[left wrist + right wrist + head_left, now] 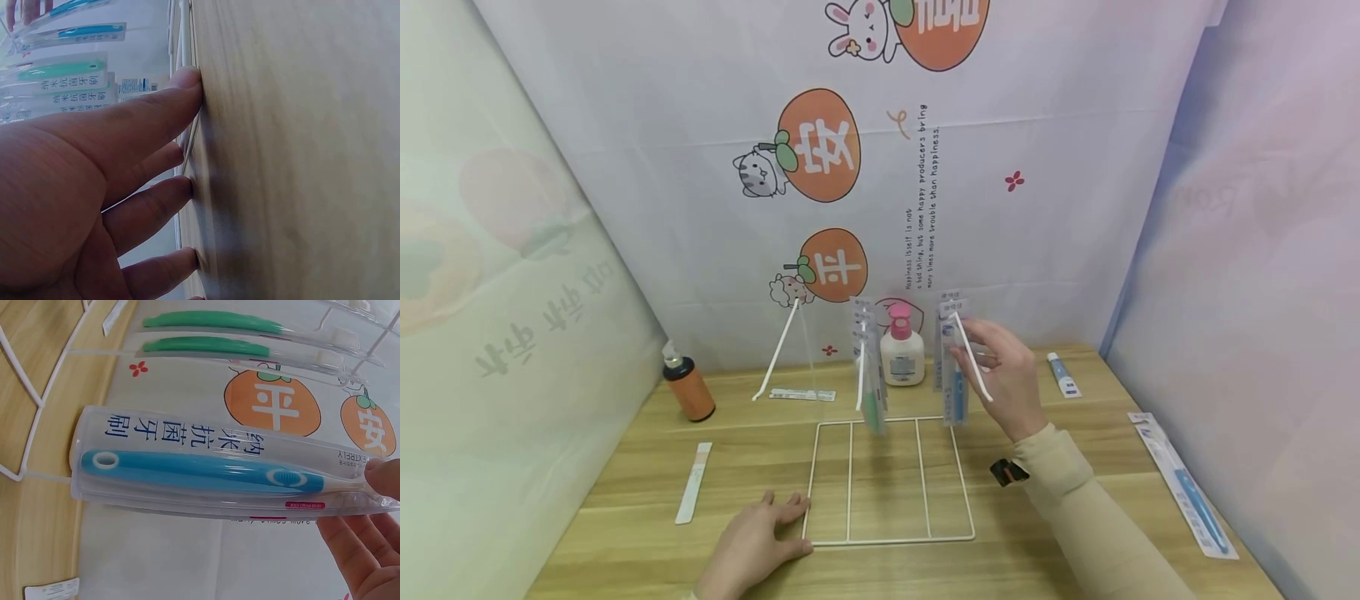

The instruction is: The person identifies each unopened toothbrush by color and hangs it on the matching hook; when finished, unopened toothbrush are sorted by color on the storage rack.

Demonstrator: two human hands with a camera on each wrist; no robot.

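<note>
A white wire rack (922, 492) stands on the table, its hook arms reaching toward me. At its front left corner my left hand (756, 537) touches the base wire with thumb and fingertips, fingers fairly straight. My right hand (1009, 379) pinches a packaged blue toothbrush (200, 469) near its upper end, between thumb and fingers. That pack is at the right hook (972, 358); whether it hangs freely there I cannot tell. Packaged green toothbrushes (871, 400) hang on the middle hook (861, 367). No pack shows on the left hook (777, 350).
Behind the rack stands a white pump bottle (902, 358) with a pink top. An orange pump bottle (691, 392) and a paper strip packet (694, 483) are at left. Rightward lie a small toothpaste tube (1063, 375) and another packaged blue toothbrush (1183, 486). Fabric walls surround the table.
</note>
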